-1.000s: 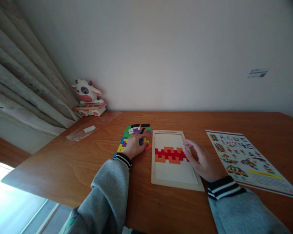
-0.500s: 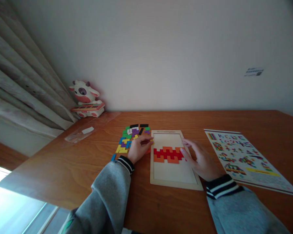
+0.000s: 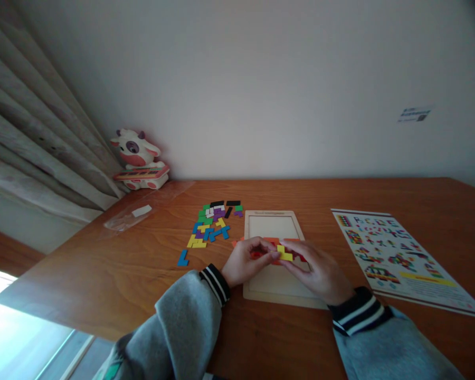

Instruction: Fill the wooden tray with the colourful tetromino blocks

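A small yellow puzzle piece (image 3: pixel 284 254) is held above the wooden puzzle tray (image 3: pixel 261 296) between the fingertips of both hands. My left hand (image 3: pixel 247 264) is closed, pinching the piece from its left side. My right hand (image 3: pixel 319 270) closes thumb and fingers on it from the right. Beneath the hands, red and orange pieces lie across the middle of the tray, mostly covered by my fingers. Left of the tray sits a group of loose pieces in several colours, among them a blue T-shaped piece (image 3: pixel 225 231) and a black bar (image 3: pixel 233 203).
A printed pattern sheet (image 3: pixel 399 258) lies to the right of the tray. A blue L-shaped piece (image 3: pixel 182 258) is set apart at the left. Further left are a clear plastic bag (image 3: pixel 121 224) and a toy cow with a keyboard (image 3: pixel 142 161), near the curtain (image 3: pixel 43 137).
My left hand has moved right from beside the loose pieces to over the tray, bringing the yellow piece. My right hand has shifted slightly left and now grips it too.
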A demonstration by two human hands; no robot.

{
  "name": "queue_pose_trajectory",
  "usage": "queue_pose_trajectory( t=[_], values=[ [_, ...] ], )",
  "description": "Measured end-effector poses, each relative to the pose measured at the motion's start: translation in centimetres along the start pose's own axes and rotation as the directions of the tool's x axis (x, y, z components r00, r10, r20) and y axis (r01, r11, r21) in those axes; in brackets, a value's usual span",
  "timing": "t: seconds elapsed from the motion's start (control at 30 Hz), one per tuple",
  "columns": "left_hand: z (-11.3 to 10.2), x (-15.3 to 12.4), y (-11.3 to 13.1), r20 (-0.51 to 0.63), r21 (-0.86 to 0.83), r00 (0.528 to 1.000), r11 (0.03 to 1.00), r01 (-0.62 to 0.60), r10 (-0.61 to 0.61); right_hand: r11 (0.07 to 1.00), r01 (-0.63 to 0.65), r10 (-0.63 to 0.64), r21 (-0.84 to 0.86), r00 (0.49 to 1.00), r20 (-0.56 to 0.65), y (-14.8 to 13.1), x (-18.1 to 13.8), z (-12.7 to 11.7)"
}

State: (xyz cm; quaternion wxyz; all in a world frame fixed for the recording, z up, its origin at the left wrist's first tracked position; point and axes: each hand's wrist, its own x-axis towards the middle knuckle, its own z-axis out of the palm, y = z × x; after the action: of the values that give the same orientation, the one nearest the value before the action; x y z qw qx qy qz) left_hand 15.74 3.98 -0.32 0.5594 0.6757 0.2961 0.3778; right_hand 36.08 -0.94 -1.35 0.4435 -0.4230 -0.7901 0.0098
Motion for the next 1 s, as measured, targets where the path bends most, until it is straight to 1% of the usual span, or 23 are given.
queue_pose_trajectory(
  t=[0.07,0.13,0.23,0.3,0.4,0.47,0.53,0.8,1.0],
  values=[
    [-0.1,-0.1,0.0,-0.001,0.084,1.0,0.996,-0.017,0.017,0.999,0.035,-0.035,-0.001,0.999,0.007,-0.3,0.1,-0.3],
    [-0.1,-0.2,0.0,0.008,0.123,1.0,0.992,-0.018,0.017,0.999,0.049,-0.049,-0.004,0.999,0.024,-0.5,0.2,-0.6],
    [-0.2,-0.2,0.1,0.044,0.149,0.999,0.988,-0.037,0.031,1.0,0.031,-0.03,-0.008,0.999,0.032,-0.3,0.0,-1.2],
    [-0.5,-0.2,0.2,0.037,0.226,0.996,0.971,-0.083,0.077,1.0,0.001,-0.001,-0.003,0.999,0.039,0.4,-0.5,-1.7],
    [-1.0,0.0,0.1,0.009,0.398,0.985,0.903,-0.163,0.173,0.997,-0.075,0.073,0.006,0.987,0.146,1.6,-1.5,-2.6],
    [-1.4,0.1,-0.2,0.014,0.482,0.975,0.853,-0.199,0.22,0.995,-0.095,0.093,-0.002,0.973,0.209,2.2,-2.2,-3.0],
    [-1.8,0.3,-0.5,0.025,0.533,0.97,0.818,-0.217,0.241,0.995,-0.097,0.095,-0.004,0.965,0.243,2.6,-2.5,-3.3],
    [-2.1,0.3,-0.5,0.098,0.587,0.962,0.766,-0.262,0.253,0.995,-0.096,0.104,-0.041,0.951,0.29,2.9,-2.7,-3.3],
    [-2.1,0.2,-0.6,0.112,0.603,0.96,0.751,-0.27,0.256,0.994,-0.094,0.108,-0.064,0.951,0.291,3.0,-2.8,-3.2]
  ],
)
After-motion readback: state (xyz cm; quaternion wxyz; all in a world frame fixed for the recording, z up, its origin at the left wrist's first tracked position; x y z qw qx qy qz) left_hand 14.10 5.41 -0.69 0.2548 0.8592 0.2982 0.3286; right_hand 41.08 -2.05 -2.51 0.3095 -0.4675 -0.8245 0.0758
